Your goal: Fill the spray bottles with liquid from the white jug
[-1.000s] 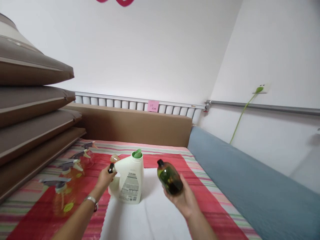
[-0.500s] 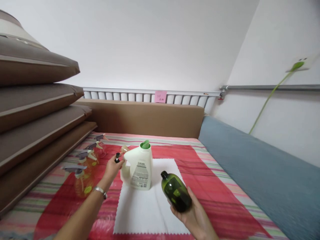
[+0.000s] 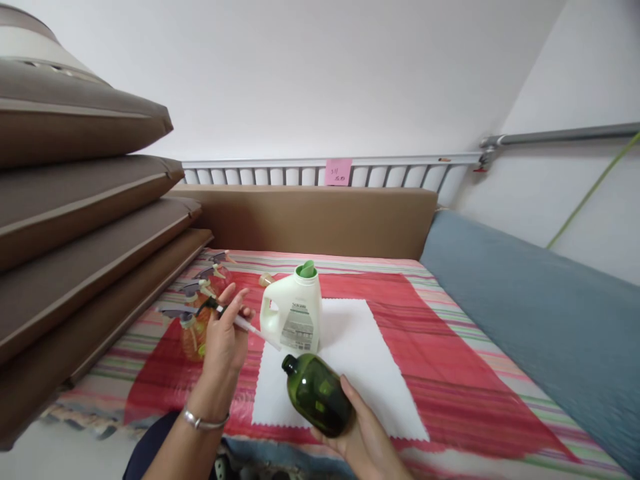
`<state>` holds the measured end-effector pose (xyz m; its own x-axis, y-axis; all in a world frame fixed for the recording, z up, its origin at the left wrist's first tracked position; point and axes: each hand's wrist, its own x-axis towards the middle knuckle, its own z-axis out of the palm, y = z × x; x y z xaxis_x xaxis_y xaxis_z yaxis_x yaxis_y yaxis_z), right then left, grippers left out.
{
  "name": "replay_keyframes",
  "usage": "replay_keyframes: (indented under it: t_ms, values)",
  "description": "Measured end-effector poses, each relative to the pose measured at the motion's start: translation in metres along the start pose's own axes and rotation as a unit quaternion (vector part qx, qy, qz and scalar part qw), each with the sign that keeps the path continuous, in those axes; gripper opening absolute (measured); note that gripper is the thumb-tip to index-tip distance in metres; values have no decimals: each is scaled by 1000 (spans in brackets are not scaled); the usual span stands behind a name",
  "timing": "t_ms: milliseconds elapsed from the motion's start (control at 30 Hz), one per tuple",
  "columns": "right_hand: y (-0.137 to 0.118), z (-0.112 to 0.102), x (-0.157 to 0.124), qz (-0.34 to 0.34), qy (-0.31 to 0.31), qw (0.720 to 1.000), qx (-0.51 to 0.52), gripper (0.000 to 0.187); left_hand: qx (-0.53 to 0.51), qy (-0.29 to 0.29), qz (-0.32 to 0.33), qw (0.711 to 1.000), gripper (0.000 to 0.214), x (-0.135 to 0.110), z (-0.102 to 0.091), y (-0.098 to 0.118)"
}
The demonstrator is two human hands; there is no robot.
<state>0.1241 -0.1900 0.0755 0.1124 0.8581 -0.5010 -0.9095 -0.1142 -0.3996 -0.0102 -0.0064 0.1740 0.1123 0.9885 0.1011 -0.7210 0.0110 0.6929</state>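
My left hand (image 3: pixel 229 328) is closed on a black pump head (image 3: pixel 212 305), whose pale dip tube (image 3: pixel 255 329) slants down to the right towards the bottle's mouth, a little short of it. In my right hand (image 3: pixel 365 427) lies a dark green bottle (image 3: pixel 320 395), tilted with its uncapped neck up and to the left. Just behind both hands a white jug (image 3: pixel 296 313) with a green spout insert (image 3: pixel 307 269) and a printed label stands upright on a white sheet (image 3: pixel 370 353) with zigzag edges.
Several spray bottles (image 3: pixel 193 337) line the left side, close to my left hand. A small beige cap (image 3: pixel 266 280) lies behind the jug. Stacked brown cushions (image 3: pixel 90 200) rise at the left, a brown panel (image 3: pixel 310 220) at the back, a blue-grey one (image 3: pixel 520 300) at the right.
My left hand has turned palm up, bringing the pump's dip tube into view, pointing at the bottle. The green bottle has shifted left and lower, nearer my left hand. The camera view has shifted.
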Motion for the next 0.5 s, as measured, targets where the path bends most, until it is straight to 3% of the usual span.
replay_keyframes:
  t_ms: [300, 500]
  values:
    - [3, 11, 1, -32, -42, 998, 23, 46, 34, -36, -30, 998, 41, -33, 9, -19]
    - [9, 21, -2, -24, -80, 996, 39, 47, 216, -140, -81, 963, 39, -70, 6, -40]
